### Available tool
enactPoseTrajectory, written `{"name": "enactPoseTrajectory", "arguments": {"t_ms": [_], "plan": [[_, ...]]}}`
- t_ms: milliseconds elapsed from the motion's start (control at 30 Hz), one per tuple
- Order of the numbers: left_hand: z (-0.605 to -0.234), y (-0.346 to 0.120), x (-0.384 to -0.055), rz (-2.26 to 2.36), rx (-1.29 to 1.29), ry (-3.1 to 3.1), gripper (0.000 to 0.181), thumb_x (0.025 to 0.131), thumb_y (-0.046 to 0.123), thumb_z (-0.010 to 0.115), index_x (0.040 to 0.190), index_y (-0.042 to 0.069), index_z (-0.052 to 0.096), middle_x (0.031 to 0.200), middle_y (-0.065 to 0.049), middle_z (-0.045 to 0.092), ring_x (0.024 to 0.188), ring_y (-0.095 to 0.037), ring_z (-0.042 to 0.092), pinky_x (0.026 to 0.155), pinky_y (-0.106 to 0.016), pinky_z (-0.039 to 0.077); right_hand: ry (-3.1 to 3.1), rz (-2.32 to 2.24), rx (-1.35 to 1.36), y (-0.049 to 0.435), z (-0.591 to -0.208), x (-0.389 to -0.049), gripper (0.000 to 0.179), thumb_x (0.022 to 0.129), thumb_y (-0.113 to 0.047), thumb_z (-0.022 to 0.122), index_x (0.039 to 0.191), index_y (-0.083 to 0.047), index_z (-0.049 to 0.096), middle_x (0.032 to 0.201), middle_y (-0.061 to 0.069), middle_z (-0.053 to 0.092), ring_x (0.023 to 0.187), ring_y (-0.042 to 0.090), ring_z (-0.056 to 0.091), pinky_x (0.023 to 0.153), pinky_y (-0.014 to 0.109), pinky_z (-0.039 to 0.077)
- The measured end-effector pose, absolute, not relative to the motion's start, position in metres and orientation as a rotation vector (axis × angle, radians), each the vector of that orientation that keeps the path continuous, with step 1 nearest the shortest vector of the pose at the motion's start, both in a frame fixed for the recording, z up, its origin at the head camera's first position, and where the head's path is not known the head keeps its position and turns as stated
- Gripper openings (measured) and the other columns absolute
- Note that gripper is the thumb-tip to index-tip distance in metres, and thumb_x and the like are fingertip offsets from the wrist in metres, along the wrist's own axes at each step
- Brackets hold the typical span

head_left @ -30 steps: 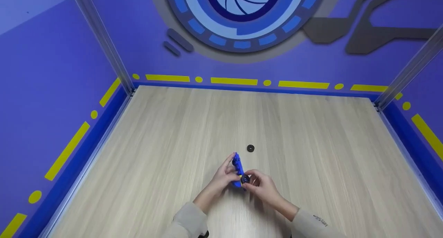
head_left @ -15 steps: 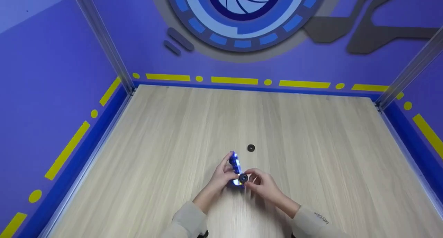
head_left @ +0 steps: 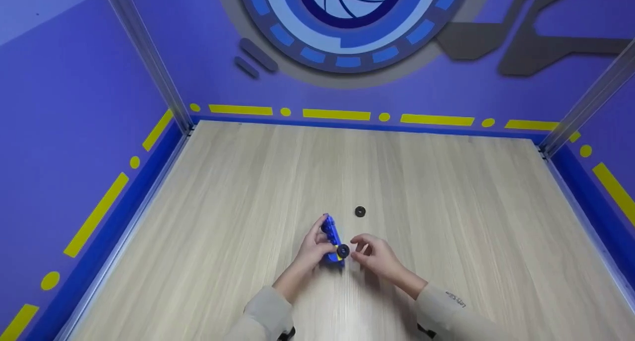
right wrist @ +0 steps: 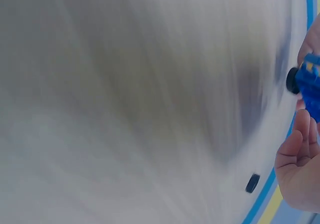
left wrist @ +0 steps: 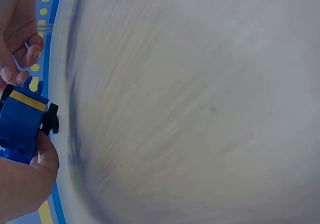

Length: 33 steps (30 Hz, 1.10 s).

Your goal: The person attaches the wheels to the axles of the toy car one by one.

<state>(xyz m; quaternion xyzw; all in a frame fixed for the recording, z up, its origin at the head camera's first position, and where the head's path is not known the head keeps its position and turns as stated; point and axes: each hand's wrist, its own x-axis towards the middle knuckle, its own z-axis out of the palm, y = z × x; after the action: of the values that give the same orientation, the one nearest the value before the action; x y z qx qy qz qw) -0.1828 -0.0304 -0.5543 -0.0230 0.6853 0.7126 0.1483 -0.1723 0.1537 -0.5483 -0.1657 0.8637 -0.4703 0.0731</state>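
Note:
My left hand [head_left: 313, 249] grips a long blue toy vehicle [head_left: 332, 234] with a yellow band, held just above the table and tilted. A black wheel [head_left: 343, 251] sits on its side at the near end, beside the left thumb. In the left wrist view the wheel [left wrist: 52, 120] sticks out from the blue body [left wrist: 20, 116], and another dark round part shows at its far side, partly cut off. To the right, my right hand [head_left: 378, 255] is apart from the vehicle, its fingers loosely bent and holding nothing. Its palm side faces the toy.
A loose black wheel [head_left: 360, 211] lies flat on the wooden table [head_left: 436, 197], beyond the hands. Blue walls [head_left: 347, 100] with yellow marks and metal corner posts [head_left: 149, 58] enclose the table at the back and sides.
The right hand, earlier pinching the wheel at the vehicle's near end, has let go and stands apart. The left hand has shifted left with the vehicle. The wheel remains on the vehicle.

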Motion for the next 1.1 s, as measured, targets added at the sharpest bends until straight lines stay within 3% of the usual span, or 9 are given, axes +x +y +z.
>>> {"name": "enactPoseTrajectory", "arguments": {"t_ms": [300,467,633,867,1100], "plan": [[-0.544,-0.035,-0.187,2.019,-0.203,1.911,0.084,0.069,-0.002,0.057,0.140,0.023,0.022,0.121,-0.020,0.049,0.100,-0.026,0.055,0.085,-0.037,0.044,2.732,-1.336,-0.190,0.156,-0.553,-0.199,0.022,0.075,-0.010,0.065,0.096,-0.005,0.061,0.097,0.007,0.056,0.071,0.014,0.049,0.063,0.027,0.041],[-0.546,-0.035,-0.188,2.015,-0.212,1.935,0.084,0.068,-0.002,0.057,0.140,0.023,0.023,0.119,-0.020,0.050,0.099,-0.026,0.054,0.085,-0.037,0.044,2.773,-1.299,-0.130,0.157,-0.561,-0.212,0.024,0.074,-0.010,0.065,0.097,-0.005,0.061,0.105,0.009,0.054,0.086,0.022,0.054,0.079,0.038,0.044],[-0.546,-0.035,-0.189,2.032,-0.191,1.929,0.084,0.068,-0.003,0.057,0.140,0.022,0.022,0.118,-0.020,0.051,0.097,-0.025,0.055,0.083,-0.035,0.045,2.841,-1.215,-0.160,0.158,-0.562,-0.222,0.032,0.074,-0.011,0.065,0.105,-0.005,0.058,0.121,0.015,0.049,0.111,0.032,0.048,0.095,0.046,0.036],[-0.546,-0.037,-0.190,2.055,-0.174,1.901,0.085,0.067,-0.006,0.056,0.141,0.018,0.021,0.115,-0.021,0.052,0.092,-0.023,0.056,0.082,-0.036,0.046,2.891,-1.025,-0.304,0.157,-0.558,-0.234,0.056,0.074,-0.022,0.066,0.124,-0.002,0.048,0.135,0.019,0.039,0.121,0.039,0.037,0.102,0.049,0.027],[-0.543,-0.039,-0.189,2.034,-0.210,1.913,0.084,0.069,-0.002,0.057,0.140,0.024,0.022,0.118,-0.019,0.051,0.096,-0.024,0.056,0.085,-0.038,0.044,2.784,-0.922,-0.257,0.157,-0.554,-0.241,0.069,0.076,-0.027,0.064,0.135,-0.009,0.034,0.143,0.015,0.026,0.129,0.036,0.026,0.105,0.050,0.020]]}}
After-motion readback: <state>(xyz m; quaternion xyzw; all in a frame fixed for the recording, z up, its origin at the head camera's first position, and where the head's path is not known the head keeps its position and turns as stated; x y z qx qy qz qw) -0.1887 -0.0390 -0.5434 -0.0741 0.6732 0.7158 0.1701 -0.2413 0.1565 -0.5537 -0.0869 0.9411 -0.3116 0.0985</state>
